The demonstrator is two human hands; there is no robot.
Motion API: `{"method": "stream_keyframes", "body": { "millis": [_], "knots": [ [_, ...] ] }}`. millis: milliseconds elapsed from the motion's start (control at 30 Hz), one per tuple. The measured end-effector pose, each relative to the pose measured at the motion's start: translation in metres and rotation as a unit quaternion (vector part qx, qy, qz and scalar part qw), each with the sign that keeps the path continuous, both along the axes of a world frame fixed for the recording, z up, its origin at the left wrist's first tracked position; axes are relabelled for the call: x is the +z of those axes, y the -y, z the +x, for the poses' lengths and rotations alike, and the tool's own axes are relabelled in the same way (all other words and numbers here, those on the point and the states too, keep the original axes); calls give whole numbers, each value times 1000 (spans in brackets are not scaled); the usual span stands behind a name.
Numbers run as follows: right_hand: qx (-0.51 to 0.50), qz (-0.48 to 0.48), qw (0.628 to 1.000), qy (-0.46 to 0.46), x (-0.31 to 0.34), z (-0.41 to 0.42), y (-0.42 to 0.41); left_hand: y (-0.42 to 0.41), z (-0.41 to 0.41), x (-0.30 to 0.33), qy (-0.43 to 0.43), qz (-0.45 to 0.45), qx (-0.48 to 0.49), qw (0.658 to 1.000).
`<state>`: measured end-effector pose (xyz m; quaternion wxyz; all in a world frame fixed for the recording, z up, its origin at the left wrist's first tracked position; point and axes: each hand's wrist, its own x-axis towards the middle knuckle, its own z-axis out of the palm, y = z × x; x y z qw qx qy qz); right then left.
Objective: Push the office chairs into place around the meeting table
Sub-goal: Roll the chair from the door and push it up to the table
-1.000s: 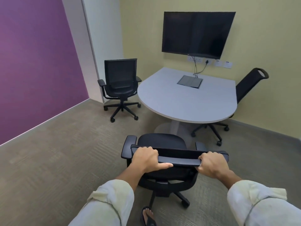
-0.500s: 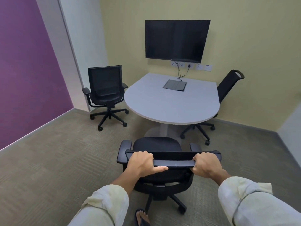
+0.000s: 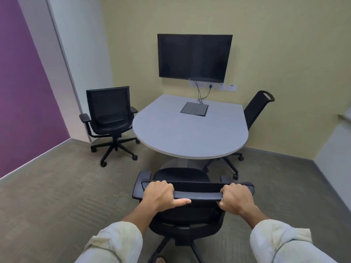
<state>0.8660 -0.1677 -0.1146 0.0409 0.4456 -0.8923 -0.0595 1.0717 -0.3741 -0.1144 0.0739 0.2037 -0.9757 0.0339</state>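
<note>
Head view: the near chair (image 3: pixel 182 179) is held by the top rail of its backrest, the left hand (image 3: pixel 161 196) closed in a grip around the rail's left part and the right hand (image 3: pixel 234 200) closed around its right part. The chair is faced toward the bench (image 3: pixel 190 135), its seat near the rounded near edge but not yet under it. A left chair (image 3: pixel 109 118) is set just beside the bench's left edge, turned partly away, and a right chair (image 3: pixel 256 111) is tucked at the far right side.

A risk is judged from here: if the chair is pushed off-centre, its armrests could be knocked against the bench edge, or its casters caught on the right chair's base (image 3: pixel 228 162), which is spread close by. A caster could also be dragged on the carpet (image 3: pixel 57 196), so that the chair is swivelled.

Compared with half a second earlier, the bench and wall screen (image 3: pixel 194 57) are seen more centred and farther off; the hands are kept on the rail as before.
</note>
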Motion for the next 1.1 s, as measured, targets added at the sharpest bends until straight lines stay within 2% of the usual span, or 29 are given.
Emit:
{"method": "stream_keyframes", "body": {
  "millis": [267, 567, 867, 1100],
  "knots": [
    [23, 2, 1000, -1, 3, -11, 32, 38, -14, -8, -18, -13, -9, 1000],
    [21, 0, 1000, 8, 5, 13, 25, 34, 3, -11, -23, -11, -15, 1000],
    [9, -56, 998, 21, -4, 43, 17, 37, 25, -16, -26, -33, -16, 999],
    [18, -59, 998, 13, 1, 20, 29, 47, 8, -7, -23, -32, -23, 999]
  ]
}}
